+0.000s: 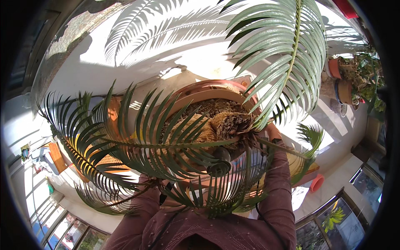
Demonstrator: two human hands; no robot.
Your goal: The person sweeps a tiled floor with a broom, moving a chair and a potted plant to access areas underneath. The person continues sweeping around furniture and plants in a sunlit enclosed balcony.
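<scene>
A sago palm with thick, shaggy trunks (pixel 195 128) grows from stony soil (pixel 215 106) in a large round terracotta-coloured pot (pixel 206 86). One pale green frond (pixel 292 62) rises at the upper right, and a darker frond (pixel 175 145) arches across the pot to the left. My right hand (pixel 273 132) is by the pot's right side, close to the frond bases; its fingers are mostly hidden. Fronds cover my left hand, and only its sleeve (pixel 147 197) shows below them. A dark, see-through, bottle-like thing (pixel 219 162) stands near the trunk.
Potted plants (pixel 347 75) line the floor at the right. A pink pot (pixel 317 183) lies at lower right. Orange wooden furniture (pixel 57 157) stands at the left, partly behind leaves. Stiff fronds spread widely around both arms. A pale wall (pixel 93 62) carries frond shadows.
</scene>
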